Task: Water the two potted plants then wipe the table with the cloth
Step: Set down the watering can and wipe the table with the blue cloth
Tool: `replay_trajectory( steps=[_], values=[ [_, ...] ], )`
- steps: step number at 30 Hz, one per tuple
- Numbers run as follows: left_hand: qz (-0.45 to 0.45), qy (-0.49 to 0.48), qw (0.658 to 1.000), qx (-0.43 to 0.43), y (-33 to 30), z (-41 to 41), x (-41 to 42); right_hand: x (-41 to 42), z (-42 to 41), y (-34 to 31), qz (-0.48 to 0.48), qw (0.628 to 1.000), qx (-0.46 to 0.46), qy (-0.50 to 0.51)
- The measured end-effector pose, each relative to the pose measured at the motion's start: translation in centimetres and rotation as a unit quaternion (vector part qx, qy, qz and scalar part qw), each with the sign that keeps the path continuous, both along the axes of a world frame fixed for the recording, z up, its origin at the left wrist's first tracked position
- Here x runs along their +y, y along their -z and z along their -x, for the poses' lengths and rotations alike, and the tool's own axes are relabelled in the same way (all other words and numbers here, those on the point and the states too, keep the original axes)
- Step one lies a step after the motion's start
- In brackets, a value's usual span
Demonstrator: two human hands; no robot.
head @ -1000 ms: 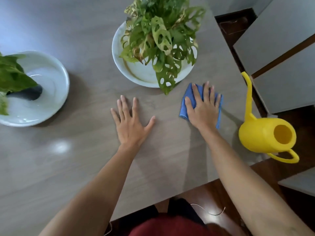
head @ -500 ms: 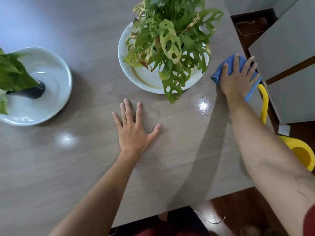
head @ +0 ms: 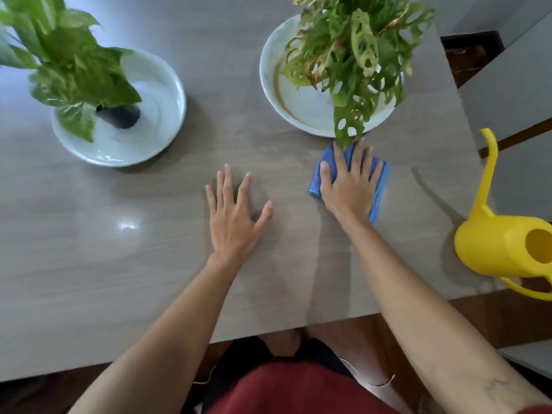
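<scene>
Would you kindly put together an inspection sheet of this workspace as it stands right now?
Surface: grey wood-grain table, glossy, with a faint streak near its right edge.
Job's things: blue cloth flat on the table under the right hand; yellow watering can upright at the right edge; holey-leaf plant on a white saucer; broad-leaf plant on a second saucer holding some water.
Clutter: nothing seen.
Grippers: right hand pressed flat on the cloth, fingers spread; left hand flat on the bare table, holding nothing.
Cables: a thin white cord by the person's lap.
Surroundings: dark wooden floor, grey panels at right.
</scene>
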State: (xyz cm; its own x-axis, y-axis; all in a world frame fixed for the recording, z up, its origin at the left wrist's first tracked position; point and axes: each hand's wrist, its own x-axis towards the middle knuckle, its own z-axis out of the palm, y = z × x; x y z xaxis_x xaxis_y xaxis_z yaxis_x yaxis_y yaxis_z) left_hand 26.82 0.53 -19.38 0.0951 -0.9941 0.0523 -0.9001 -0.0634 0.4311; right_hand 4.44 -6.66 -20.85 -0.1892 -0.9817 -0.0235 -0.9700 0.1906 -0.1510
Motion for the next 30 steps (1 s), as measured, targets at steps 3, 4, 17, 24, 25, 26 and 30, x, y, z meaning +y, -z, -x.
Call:
replay_trajectory(
  steps=[3, 4, 17, 24, 25, 26, 30],
  values=[
    [-0.007, -0.032, 0.999, -0.009, 0.4, -4.5, 2.6, 1.6, -3.7, 0.1, 0.007, 1.0, 0.004, -0.026],
    [-0.012, -0.05, 0.999, -0.016, 0.5, -6.7, 3.6, 2.2, -5.7, 0.1, 0.005, 0.999, 0.001, -0.044],
    [-0.073, -0.195, 0.977, -0.055, 1.4, -27.4, 10.1, 4.8, -28.6, 0.5, 0.013, 0.978, -0.016, -0.206],
    [-0.081, -0.239, 0.964, -0.079, 1.7, -34.9, 12.1, 9.5, -38.3, 0.8, 0.025, 0.958, -0.054, -0.28],
    [-0.085, -0.246, 0.962, -0.085, 1.7, -35.8, 12.3, 10.5, -39.6, 1.0, 0.029, 0.951, -0.062, -0.303],
    [-0.088, -0.252, 0.96, -0.091, 1.8, -36.7, 12.6, 11.3, -40.7, 1.2, 0.033, 0.944, -0.074, -0.321],
    [-0.111, -0.278, 0.951, -0.077, 1.9, -39.1, 13.7, 12.1, -42.7, 1.5, 0.03, 0.937, -0.08, -0.339]
  ],
)
